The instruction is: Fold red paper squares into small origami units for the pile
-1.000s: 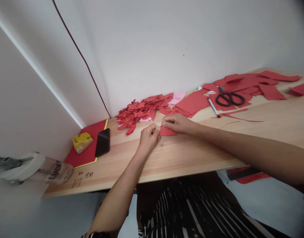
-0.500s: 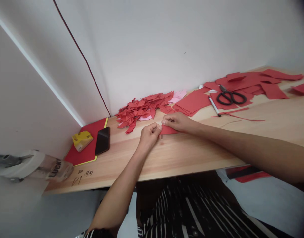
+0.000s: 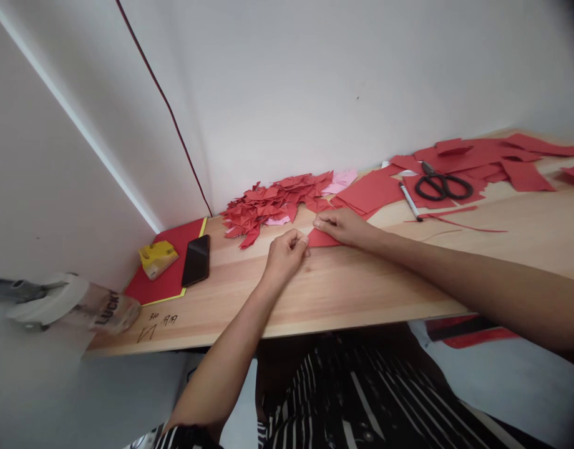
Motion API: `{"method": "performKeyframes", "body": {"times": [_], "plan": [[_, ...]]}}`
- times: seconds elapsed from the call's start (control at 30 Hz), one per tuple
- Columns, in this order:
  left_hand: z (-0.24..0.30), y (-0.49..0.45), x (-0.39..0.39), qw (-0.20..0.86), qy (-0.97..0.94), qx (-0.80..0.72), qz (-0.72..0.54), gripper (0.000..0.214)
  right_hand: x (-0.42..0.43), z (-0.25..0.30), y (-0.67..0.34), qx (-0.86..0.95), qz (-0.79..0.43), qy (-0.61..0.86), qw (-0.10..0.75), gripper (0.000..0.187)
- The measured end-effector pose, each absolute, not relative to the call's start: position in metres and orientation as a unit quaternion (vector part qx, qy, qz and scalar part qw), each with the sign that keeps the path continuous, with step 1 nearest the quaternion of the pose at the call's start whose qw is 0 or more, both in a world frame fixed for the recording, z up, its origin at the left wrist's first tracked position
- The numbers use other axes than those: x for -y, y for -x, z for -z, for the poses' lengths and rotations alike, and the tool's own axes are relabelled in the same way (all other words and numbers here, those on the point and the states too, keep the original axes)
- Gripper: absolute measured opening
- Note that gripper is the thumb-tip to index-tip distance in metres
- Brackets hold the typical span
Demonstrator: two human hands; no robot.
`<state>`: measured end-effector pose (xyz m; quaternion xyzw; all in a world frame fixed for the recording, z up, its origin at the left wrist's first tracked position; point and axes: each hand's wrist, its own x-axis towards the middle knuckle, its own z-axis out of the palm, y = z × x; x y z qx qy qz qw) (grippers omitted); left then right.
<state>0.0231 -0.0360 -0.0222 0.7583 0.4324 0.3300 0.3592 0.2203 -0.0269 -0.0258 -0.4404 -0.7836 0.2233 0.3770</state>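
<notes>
Between my hands, close to the wooden tabletop, is a small piece of red paper (image 3: pixel 322 239). My left hand (image 3: pixel 287 251) pinches its left corner between thumb and fingers. With fingers closed, my right hand (image 3: pixel 342 226) grips the paper's upper edge and covers its right part. The piece looks folded to a slanting edge, though the hands hide much of it. Just beyond them lies a heap of folded red paper pieces (image 3: pixel 268 202) with some pink ones (image 3: pixel 339 181). A stack of flat red sheets (image 3: pixel 374 189) rests behind my right hand.
Black-handled scissors (image 3: pixel 443 186), a marker (image 3: pixel 410 201) and thin red strips (image 3: pixel 469 222) lie at right, by more red paper (image 3: pixel 483 156). At left are a phone (image 3: pixel 196 260), a yellow packet (image 3: pixel 158 257) on a red folder (image 3: pixel 175 293), and a clear bottle (image 3: pixel 111 312). A wall stands behind.
My hands have moved slightly apart, my right hand a little up and right. The red paper between them now shows a slanting upper edge. The whole view has shifted slightly.
</notes>
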Motion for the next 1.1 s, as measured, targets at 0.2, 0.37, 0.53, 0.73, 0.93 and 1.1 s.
{"method": "performKeyframes", "body": {"times": [0.2,0.37,0.53,0.73,0.93,1.1], "plan": [[0.019,-0.027,0.037,0.328,-0.782,-0.42,-0.323,0.023,0.034,0.027,-0.21,0.812,-0.21,0.41,0.359,0.034],[0.02,-0.027,0.037,0.315,-0.776,-0.441,-0.323,0.02,0.037,0.024,-0.209,0.821,-0.203,0.408,0.344,0.025],[0.021,-0.028,0.04,0.301,-0.769,-0.456,-0.331,0.018,0.039,0.022,-0.211,0.834,-0.208,0.402,0.315,0.017],[0.018,-0.03,0.044,0.291,-0.769,-0.46,-0.335,0.017,0.043,0.018,-0.209,0.826,-0.224,0.412,0.312,0.013],[0.015,-0.029,0.042,0.3,-0.771,-0.45,-0.336,0.014,0.041,0.016,-0.21,0.802,-0.266,0.438,0.308,0.013],[0.015,-0.022,0.037,0.308,-0.757,-0.453,-0.356,0.016,0.039,0.015,-0.214,0.778,-0.248,0.479,0.323,0.015]]}}
